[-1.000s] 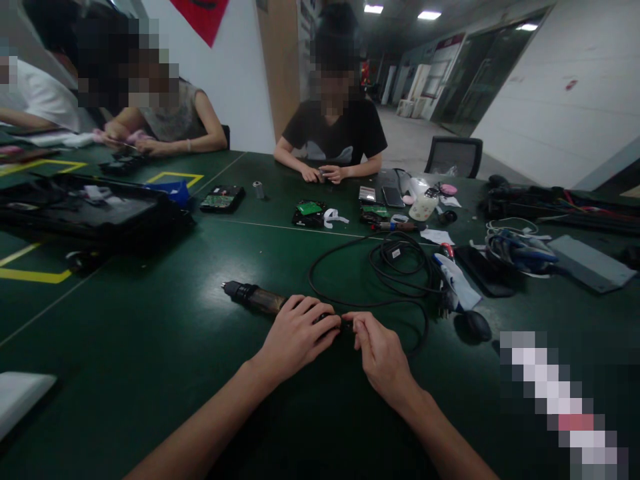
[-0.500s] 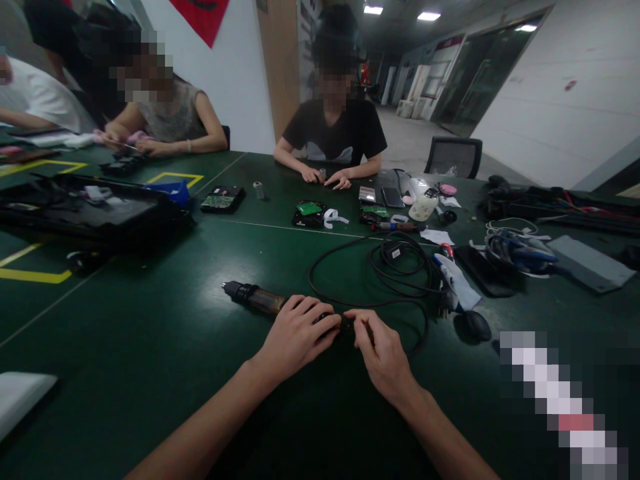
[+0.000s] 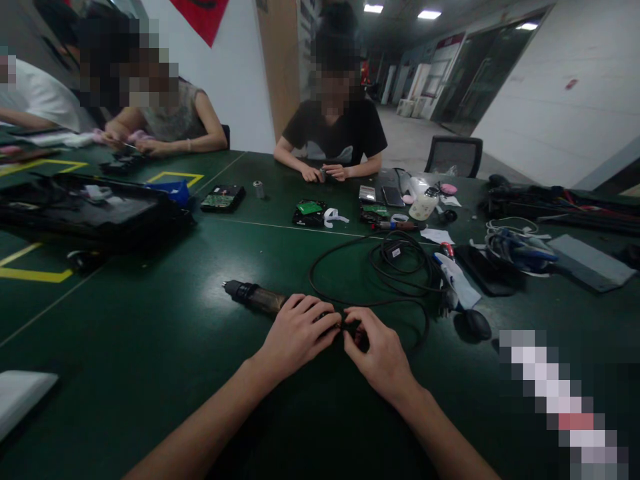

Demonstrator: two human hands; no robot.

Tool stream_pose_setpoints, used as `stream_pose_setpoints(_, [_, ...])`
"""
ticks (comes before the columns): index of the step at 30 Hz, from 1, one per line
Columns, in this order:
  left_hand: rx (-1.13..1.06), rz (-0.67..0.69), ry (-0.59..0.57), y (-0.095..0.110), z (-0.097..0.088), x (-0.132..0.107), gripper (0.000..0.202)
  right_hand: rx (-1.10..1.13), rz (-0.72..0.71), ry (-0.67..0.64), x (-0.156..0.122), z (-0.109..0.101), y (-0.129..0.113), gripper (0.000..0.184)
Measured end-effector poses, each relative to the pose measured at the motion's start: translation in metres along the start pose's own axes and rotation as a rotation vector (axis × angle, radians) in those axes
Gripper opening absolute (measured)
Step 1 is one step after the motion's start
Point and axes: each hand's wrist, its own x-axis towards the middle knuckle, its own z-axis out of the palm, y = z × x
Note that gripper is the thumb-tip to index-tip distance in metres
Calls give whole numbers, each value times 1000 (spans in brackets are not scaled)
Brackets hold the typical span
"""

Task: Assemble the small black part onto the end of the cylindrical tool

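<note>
An electric screwdriver [image 3: 257,298] with a dark, brownish body lies on the green table, its bit end pointing left. My left hand [image 3: 303,333] is wrapped over the rear half of it, palm down. Close by on the right, my right hand [image 3: 377,347] curls its thumb and fingers around the tool's tail end. Whatever sits between those fingertips is small, dark and mostly hidden. A black cable [image 3: 427,327] curves behind my right hand and runs into a loose coil beyond it.
Across the table a person [image 3: 335,133] handles a small metal cylinder. Between us lie hard drives [image 3: 309,212], another electric screwdriver [image 3: 400,227] and a jar [image 3: 423,203]. A large black casing [image 3: 95,213] stands left; a black computer mouse [image 3: 475,325] and a phone [image 3: 485,270] lie right.
My right thumb and index finger have spread a little and shifted slightly left at the tool's tail end. My left hand has stayed in place. The person opposite has drawn their fingers to the cylinder.
</note>
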Motion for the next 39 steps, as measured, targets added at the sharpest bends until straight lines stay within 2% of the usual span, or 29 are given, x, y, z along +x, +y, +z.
stream_pose_setpoints(4, [-76,-23,-17,2,-5,0,20,9,-23,-3,1,-1,1,9])
stream_pose_setpoints(8, [-103,-25,-20,3,-7,0,19,16,-28,-8,1,0,2,9])
stream_pose_setpoints(12, [-90,-19,-8,2,-5,0,17,34,-15,2,0,0,2,18])
stream_pose_setpoints(16, [-75,-17,-11,1,-3,0,16,47,-37,-12,0,-2,0,9])
stream_pose_setpoints(19, [-70,-9,-10,0,-3,-1,15,47,-40,-17,0,-4,-2,9])
stream_pose_setpoints(23, [-64,-4,-11,-1,-1,-1,16,34,-67,-37,0,-5,-3,20])
stream_pose_setpoints(29, [-76,-30,13,-1,1,-2,14,7,-35,-22,0,-4,-1,10])
stream_pose_setpoints(32, [-99,-70,33,1,2,-2,11,-1,-48,-36,1,-5,-3,16])
stream_pose_setpoints(36, [-107,-111,47,4,3,0,8,-28,-8,-47,1,-4,-6,41])
stream_pose_setpoints(39, [-101,-128,44,6,1,1,9,-27,-12,-22,1,-2,-4,25])
